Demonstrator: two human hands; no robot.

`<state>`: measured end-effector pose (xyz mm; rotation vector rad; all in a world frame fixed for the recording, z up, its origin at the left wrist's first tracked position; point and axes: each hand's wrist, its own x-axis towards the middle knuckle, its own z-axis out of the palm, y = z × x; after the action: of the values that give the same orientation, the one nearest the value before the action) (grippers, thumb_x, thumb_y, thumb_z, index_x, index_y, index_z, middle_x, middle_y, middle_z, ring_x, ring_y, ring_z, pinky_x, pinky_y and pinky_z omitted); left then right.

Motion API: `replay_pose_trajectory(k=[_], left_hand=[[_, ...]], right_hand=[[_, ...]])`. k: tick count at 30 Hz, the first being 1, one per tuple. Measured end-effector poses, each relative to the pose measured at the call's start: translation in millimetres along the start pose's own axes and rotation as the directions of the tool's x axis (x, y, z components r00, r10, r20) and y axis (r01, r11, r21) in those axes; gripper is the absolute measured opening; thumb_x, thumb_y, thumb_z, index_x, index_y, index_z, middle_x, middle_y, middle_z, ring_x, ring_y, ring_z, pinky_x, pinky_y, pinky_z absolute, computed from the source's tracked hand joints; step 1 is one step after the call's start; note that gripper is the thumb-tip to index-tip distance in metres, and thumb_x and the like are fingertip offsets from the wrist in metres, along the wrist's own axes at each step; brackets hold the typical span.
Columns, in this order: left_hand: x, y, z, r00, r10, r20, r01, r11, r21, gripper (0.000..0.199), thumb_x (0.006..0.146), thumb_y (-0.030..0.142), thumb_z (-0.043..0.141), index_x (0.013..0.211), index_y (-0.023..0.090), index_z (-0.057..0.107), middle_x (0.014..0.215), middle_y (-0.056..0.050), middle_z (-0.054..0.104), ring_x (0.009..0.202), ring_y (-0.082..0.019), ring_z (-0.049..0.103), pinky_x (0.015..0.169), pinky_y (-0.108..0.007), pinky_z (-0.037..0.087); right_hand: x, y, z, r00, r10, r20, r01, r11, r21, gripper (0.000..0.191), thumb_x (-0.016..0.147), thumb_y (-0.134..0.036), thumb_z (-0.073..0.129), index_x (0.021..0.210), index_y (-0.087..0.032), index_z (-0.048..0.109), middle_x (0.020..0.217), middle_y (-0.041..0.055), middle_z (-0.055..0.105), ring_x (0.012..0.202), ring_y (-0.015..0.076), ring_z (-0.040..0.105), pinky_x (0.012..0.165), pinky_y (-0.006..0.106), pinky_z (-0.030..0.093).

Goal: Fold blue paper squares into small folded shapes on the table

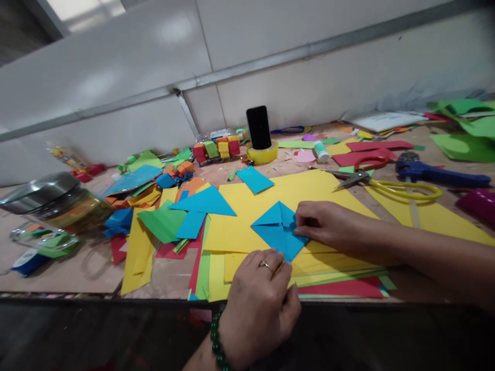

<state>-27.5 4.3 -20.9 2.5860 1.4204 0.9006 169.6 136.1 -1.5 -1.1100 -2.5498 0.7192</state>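
A folded blue paper square [279, 233], turned like a diamond with creased flaps, lies on a stack of yellow sheets [235, 206]. My right hand [323, 222] pinches the right corner of this blue paper between thumb and fingers. Below the paper's near corner rests my left hand [261, 299], its fingers curled and bent toward the stack, with a ring on one finger and green beads at the wrist. Whether its fingertips grip anything is hidden. Left of the stack are a blue paper triangle [207, 201] and green paper [164, 222].
Scissors with a yellow handle [406, 189] and a blue-handled tool [444, 174] lie at the right. A phone [259, 128] stands in a yellow tape roll [263, 153] at the back. A lidded jar [73, 211] is at the left, near the table's front edge.
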Motion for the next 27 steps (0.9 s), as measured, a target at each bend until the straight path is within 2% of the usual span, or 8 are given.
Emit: replay_pose_trajectory(k=[4, 6, 8, 11, 14, 18, 22, 27], left_hand=[[2.2, -0.3, -2.0, 0.998, -0.008, 0.056, 0.009, 1.0, -0.013, 0.02, 0.082, 0.022, 0.055, 0.099, 0.017, 0.063, 0.122, -0.01, 0.065, 0.121, -0.029, 0.055, 0.105, -0.05, 0.042], [5.8, -0.8, -3.4, 0.995, -0.002, 0.096, 0.007, 0.999, -0.045, 0.019, 0.082, 0.026, 0.056, 0.097, 0.017, 0.062, 0.125, -0.009, 0.064, 0.123, -0.029, 0.054, 0.109, -0.05, 0.038], [10.6, -0.8, -4.5, 0.991, -0.004, 0.13, 0.013, 0.998, -0.069, 0.016, 0.081, 0.029, 0.057, 0.091, 0.017, 0.061, 0.117, -0.009, 0.067, 0.115, -0.028, 0.058, 0.105, -0.049, 0.041], [17.9, 1.1, -5.1, 0.983, -0.022, 0.184, 0.033, 0.998, -0.059, 0.016, 0.078, 0.034, 0.06, 0.08, 0.018, 0.057, 0.098, -0.01, 0.067, 0.096, -0.027, 0.061, 0.089, -0.044, 0.05], [22.9, 4.1, -4.2, 0.973, -0.028, 0.228, 0.034, 0.999, -0.021, 0.025, 0.079, 0.041, 0.058, 0.089, 0.017, 0.059, 0.088, -0.008, 0.063, 0.085, -0.026, 0.058, 0.074, -0.041, 0.051], [25.8, 6.6, -2.3, 0.971, -0.041, 0.234, 0.035, 0.999, 0.031, 0.032, 0.08, 0.045, 0.056, 0.094, 0.017, 0.06, 0.089, -0.008, 0.061, 0.084, -0.026, 0.055, 0.074, -0.042, 0.049], [26.2, 7.2, -2.0, 0.969, -0.035, 0.243, 0.024, 0.998, 0.052, 0.034, 0.079, 0.046, 0.057, 0.096, 0.017, 0.061, 0.088, -0.008, 0.06, 0.083, -0.026, 0.054, 0.074, -0.042, 0.048], [25.0, 6.1, -2.3, 0.968, -0.04, 0.246, 0.026, 0.998, 0.059, 0.03, 0.08, 0.045, 0.056, 0.094, 0.019, 0.06, 0.088, -0.007, 0.06, 0.083, -0.025, 0.054, 0.074, -0.042, 0.047]], right_hand=[[-0.6, -0.6, 0.9, 1.0, -0.007, -0.008, 0.007, 1.0, -0.009, 0.021, 0.084, -0.035, 0.059, 0.07, -0.019, 0.058, 0.071, 0.0015, 0.057, 0.062, 0.0141, 0.05, 0.058, 0.026, 0.035], [-0.9, -0.6, 1.4, 1.0, -0.013, -0.011, 0.013, 1.0, -0.021, 0.021, 0.084, -0.035, 0.058, 0.071, -0.019, 0.058, 0.072, 0.0016, 0.057, 0.063, 0.0143, 0.05, 0.059, 0.026, 0.036], [-1.0, -0.6, 1.7, 1.0, -0.016, -0.012, 0.015, 0.999, -0.034, 0.02, 0.084, -0.035, 0.059, 0.072, -0.019, 0.059, 0.073, 0.0017, 0.058, 0.064, 0.0145, 0.05, 0.059, 0.026, 0.036], [-1.1, -0.3, 1.5, 1.0, 0.004, -0.014, -0.005, 0.999, -0.043, 0.019, 0.083, -0.035, 0.059, 0.073, -0.019, 0.06, 0.073, 0.002, 0.059, 0.064, 0.0146, 0.05, 0.059, 0.026, 0.036], [-2.4, -0.4, 0.3, 0.999, 0.029, -0.025, -0.029, 0.999, -0.019, 0.019, 0.082, -0.037, 0.061, 0.077, -0.018, 0.061, 0.074, 0.0025, 0.061, 0.064, 0.0146, 0.051, 0.058, 0.026, 0.037], [-6.8, -5.0, -1.0, 0.998, 0.048, -0.038, -0.045, 0.995, 0.085, 0.031, 0.078, -0.041, 0.065, 0.099, -0.018, 0.063, 0.087, 0.0041, 0.065, 0.073, 0.0171, 0.057, 0.064, 0.027, 0.042], [-10.1, -11.3, 1.4, 0.993, 0.048, -0.103, -0.052, 0.998, -0.036, 0.059, 0.068, -0.038, 0.073, 0.122, -0.021, 0.057, 0.112, 0.0098, 0.062, 0.099, 0.0259, 0.058, 0.08, 0.032, 0.046], [-11.2, -5.4, 1.0, 0.993, 0.062, -0.104, -0.07, 0.995, -0.077, 0.069, 0.068, -0.041, 0.073, 0.131, -0.021, 0.052, 0.121, 0.0125, 0.058, 0.109, 0.0301, 0.056, 0.087, 0.037, 0.047]])
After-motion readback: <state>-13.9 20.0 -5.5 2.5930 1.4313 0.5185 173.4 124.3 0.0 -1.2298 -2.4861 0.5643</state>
